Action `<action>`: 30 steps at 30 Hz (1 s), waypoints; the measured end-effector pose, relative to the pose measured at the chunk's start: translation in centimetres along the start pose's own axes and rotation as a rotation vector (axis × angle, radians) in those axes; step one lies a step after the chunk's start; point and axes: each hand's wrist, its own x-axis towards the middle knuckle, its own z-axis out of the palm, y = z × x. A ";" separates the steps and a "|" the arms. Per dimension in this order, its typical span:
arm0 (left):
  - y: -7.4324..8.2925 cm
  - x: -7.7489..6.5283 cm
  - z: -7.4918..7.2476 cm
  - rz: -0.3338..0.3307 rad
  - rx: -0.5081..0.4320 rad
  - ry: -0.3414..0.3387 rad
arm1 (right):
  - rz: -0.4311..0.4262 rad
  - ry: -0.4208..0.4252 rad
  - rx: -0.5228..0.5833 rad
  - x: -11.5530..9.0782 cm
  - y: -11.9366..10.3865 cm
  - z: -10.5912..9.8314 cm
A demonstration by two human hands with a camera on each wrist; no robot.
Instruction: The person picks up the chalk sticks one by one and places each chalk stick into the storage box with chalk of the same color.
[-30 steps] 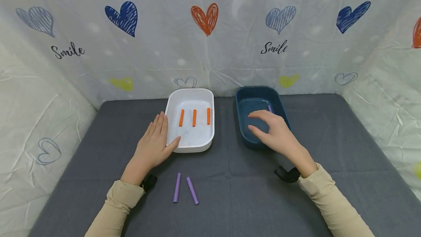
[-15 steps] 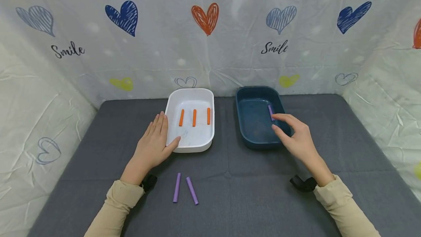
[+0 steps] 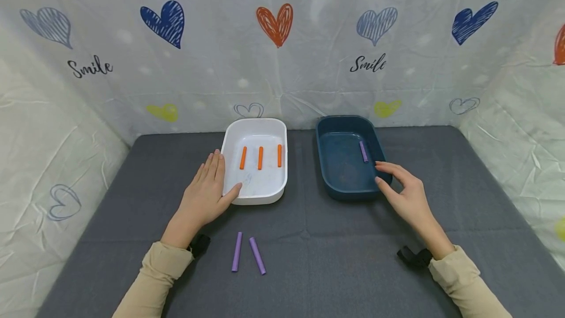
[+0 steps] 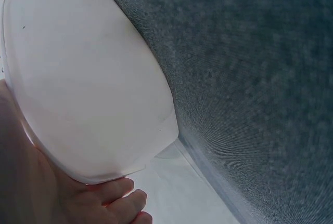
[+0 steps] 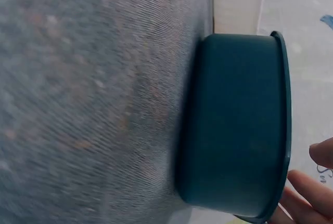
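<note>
My left hand point(image 3: 202, 199) rests along the left side of a white box point(image 3: 258, 189), fingers straight and thumb over the near rim. Three short orange sticks point(image 3: 260, 158) lie inside it. At the right rim of a dark blue box point(image 3: 342, 176), my right hand point(image 3: 409, 199) has thumb and fingers apart, holding nothing. One purple stick point(image 3: 364, 151) lies in that box. The left wrist view shows the white box's outer wall point(image 4: 93, 78) beside the fingers. In the right wrist view, fingers point(image 5: 312, 193) are by the blue box's rim, partly hidden; contact is uncertain.
Two purple sticks point(image 3: 237, 252) lie apart on the grey tablecloth point(image 3: 318, 269), in front of the white box. Behind both boxes hangs a pale curtain point(image 3: 322, 38) with printed hearts. Each wrist wears a black strap point(image 3: 415, 257).
My right hand has moved right and slightly nearer, from above the dark blue box to its right rim, uncovering the purple stick inside. My left hand stays on the white box.
</note>
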 end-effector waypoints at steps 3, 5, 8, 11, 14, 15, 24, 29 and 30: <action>0.0 0.0 0.0 0.000 -0.003 0.000 | 0.002 0.002 0.001 -0.4 0.4 0.2; 0.0 0.0 0.0 -0.001 -0.004 0.000 | 0.005 -0.008 0.000 -0.6 0.6 0.2; 0.1 0.0 0.0 -0.003 -0.005 -0.005 | 0.004 -0.028 -0.011 -0.8 0.8 0.3; 0.1 0.0 -0.1 -0.005 -0.003 -0.010 | 0.004 -0.042 -0.020 -0.9 1.0 0.3; 0.1 0.0 -0.1 -0.005 -0.003 -0.009 | 0.006 -0.057 -0.020 -0.8 1.2 0.3; 0.1 0.0 -0.1 -0.004 -0.002 -0.007 | 0.009 -0.064 -0.014 -0.8 1.2 0.3; 0.1 0.0 -0.1 0.000 -0.006 -0.005 | 0.036 -0.074 0.009 -1.2 1.8 0.6; 0.1 0.0 -0.2 0.002 -0.006 -0.005 | -0.007 -0.020 0.031 -1.4 2.2 1.0; 0.1 0.0 -0.2 0.001 -0.005 -0.004 | -0.018 -0.007 0.039 -1.4 2.3 1.1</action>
